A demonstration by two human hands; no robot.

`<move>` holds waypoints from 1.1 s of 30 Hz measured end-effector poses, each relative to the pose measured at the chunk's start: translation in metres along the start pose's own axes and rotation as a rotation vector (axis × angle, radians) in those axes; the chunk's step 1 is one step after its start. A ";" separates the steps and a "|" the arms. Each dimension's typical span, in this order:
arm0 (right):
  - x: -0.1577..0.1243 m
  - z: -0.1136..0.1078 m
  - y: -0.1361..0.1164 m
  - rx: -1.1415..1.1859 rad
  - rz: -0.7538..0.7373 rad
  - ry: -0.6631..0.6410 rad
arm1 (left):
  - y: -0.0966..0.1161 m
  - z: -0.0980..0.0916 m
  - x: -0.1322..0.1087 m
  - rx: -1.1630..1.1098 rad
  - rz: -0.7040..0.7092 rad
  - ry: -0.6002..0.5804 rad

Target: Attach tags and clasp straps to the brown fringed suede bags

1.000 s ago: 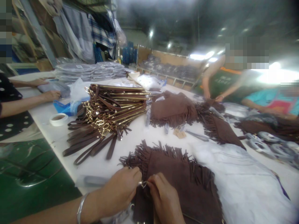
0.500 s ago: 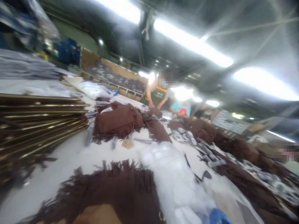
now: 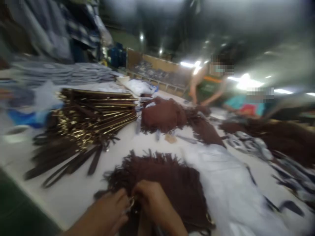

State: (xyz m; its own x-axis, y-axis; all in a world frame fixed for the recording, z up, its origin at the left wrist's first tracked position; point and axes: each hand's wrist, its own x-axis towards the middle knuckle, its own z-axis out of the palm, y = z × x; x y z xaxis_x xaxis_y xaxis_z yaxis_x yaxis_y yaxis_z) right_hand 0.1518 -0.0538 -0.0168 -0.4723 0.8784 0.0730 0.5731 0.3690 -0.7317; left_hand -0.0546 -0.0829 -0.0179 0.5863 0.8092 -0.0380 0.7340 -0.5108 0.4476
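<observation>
A brown fringed suede bag [image 3: 167, 177] lies on the white table [image 3: 73, 193] right in front of me. My left hand [image 3: 108, 211] and my right hand [image 3: 152, 206] meet at its near left corner. Both hands are closed in a pinch around a small metal ring [image 3: 131, 203] on the bag. The picture is smeared by motion, so the fingertips are unclear.
A stack of brown straps with gold clasps [image 3: 83, 124] lies to the left, a tape roll [image 3: 14, 132] beyond it. More brown fringed bags [image 3: 162, 114] and white plastic bags [image 3: 221, 173] lie ahead and right. Two other people [image 3: 211, 85] work at the far side.
The camera swung up towards the ceiling and far workers, then came back down. My hands are again pinched at the bag's corner, as they were a second ago.
</observation>
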 end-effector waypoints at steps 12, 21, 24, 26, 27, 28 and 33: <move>-0.010 0.014 0.007 -0.020 -0.028 0.033 | -0.019 0.024 0.024 -0.964 -0.395 -0.038; -0.015 0.014 0.008 -0.012 -0.010 -0.004 | -0.028 0.011 0.037 -1.014 -0.484 -0.277; -0.016 0.015 0.012 0.077 0.028 0.032 | -0.027 -0.003 0.032 -0.643 -0.291 -0.079; -0.016 0.014 0.012 0.140 0.062 0.080 | -0.025 -0.013 0.029 -0.351 -0.124 0.092; -0.015 0.014 0.012 0.163 0.080 0.099 | -0.023 -0.017 0.028 -0.278 -0.072 0.138; -0.014 0.013 0.011 0.180 0.095 0.107 | -0.021 -0.020 0.029 -0.264 -0.048 0.156; -0.002 0.012 0.004 0.196 0.138 0.074 | -0.012 -0.018 0.039 -0.498 -0.086 0.182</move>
State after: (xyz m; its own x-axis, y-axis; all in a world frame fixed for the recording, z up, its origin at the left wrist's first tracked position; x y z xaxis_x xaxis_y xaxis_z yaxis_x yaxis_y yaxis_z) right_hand 0.1469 -0.0577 -0.0281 -0.3438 0.9390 0.0075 0.4847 0.1843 -0.8551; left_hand -0.0467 -0.0399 -0.0088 0.4298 0.9019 0.0428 0.4995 -0.2770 0.8208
